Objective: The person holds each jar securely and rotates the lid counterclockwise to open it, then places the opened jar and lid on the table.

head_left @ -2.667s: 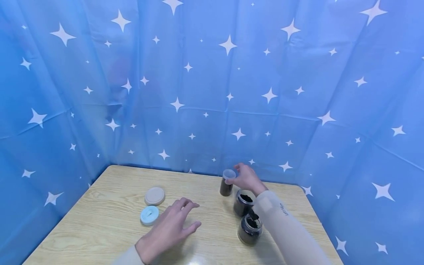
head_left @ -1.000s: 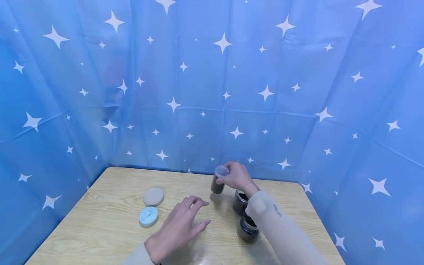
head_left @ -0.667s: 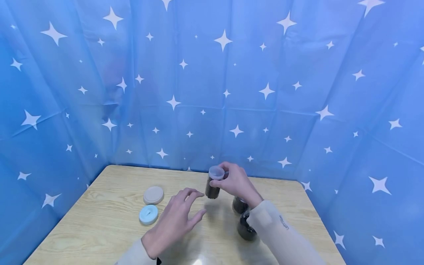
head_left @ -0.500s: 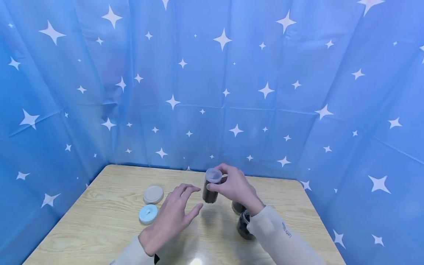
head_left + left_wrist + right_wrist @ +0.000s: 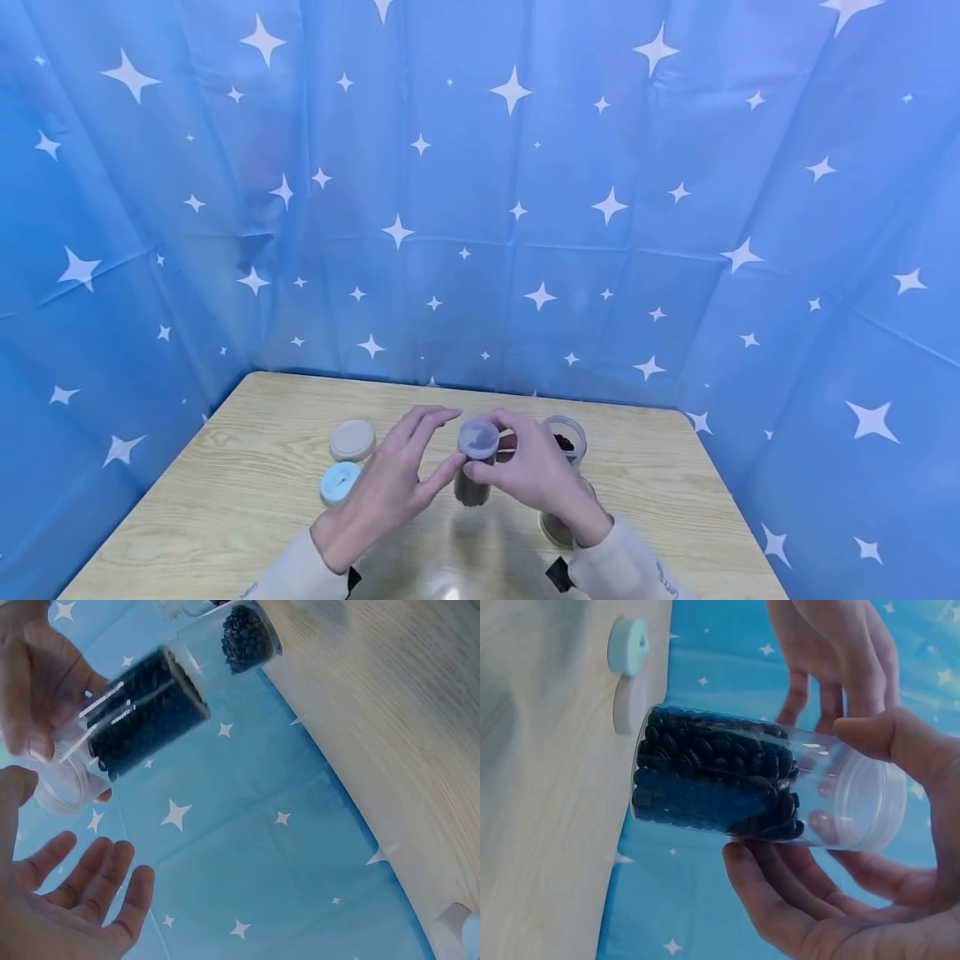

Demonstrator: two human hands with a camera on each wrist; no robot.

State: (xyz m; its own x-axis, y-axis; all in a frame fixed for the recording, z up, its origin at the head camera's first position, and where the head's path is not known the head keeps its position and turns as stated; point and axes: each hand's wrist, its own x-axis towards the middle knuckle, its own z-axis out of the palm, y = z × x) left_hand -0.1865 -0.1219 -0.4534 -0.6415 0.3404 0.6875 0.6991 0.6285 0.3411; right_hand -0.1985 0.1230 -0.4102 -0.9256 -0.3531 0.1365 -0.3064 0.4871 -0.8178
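my right hand (image 5: 528, 462) grips the clear jar of dark beans (image 5: 712, 776), raised above the table (image 5: 232, 475); my left hand (image 5: 390, 475), loosely spread, holds nothing just beside it. i'm likely positioning the jar; next probably calls for left fingers closing gently.

The head view is bright; both wrist views are dimmer, with highlights streaking the clear jar (image 5: 133, 724).
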